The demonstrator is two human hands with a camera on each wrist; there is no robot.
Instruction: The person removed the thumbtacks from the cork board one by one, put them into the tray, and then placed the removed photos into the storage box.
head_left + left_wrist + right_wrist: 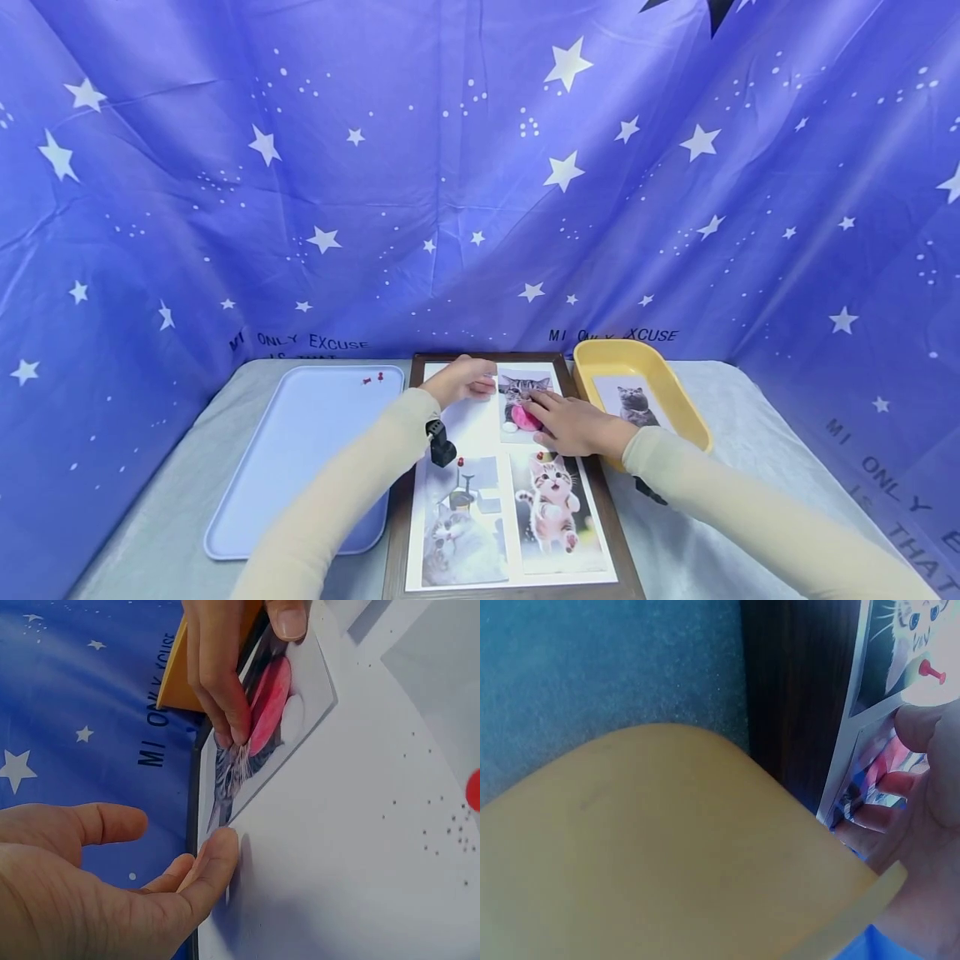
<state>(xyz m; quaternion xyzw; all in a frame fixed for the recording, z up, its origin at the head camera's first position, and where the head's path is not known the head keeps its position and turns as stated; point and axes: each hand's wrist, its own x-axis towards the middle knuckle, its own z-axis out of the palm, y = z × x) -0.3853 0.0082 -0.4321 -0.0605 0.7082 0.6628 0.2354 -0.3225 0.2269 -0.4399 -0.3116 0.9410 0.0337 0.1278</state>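
A photo of a tabby cat with a pink ball (517, 387) lies on the upper right of a white board with a brown frame (397, 542). My right hand (581, 425) rests on this photo, its fingers extended across the picture. Beside the photo's left edge is my left hand (461, 382). In the left wrist view, its thumb and fingers stand apart with nothing between them, fingertips right at the photo's edge. Below, a photo of a striped kitten (551, 517) and one of a pale cat (461, 542) each have a red pushpin (461, 462) at the top.
To the left lies a pale blue tray (300, 467) with two red pushpins (372, 379) near its far right corner. A yellow bin (678, 392) stands right of the board, holding a photo of a grey cat (636, 402). A starry blue curtain (450, 167) hangs behind the table.
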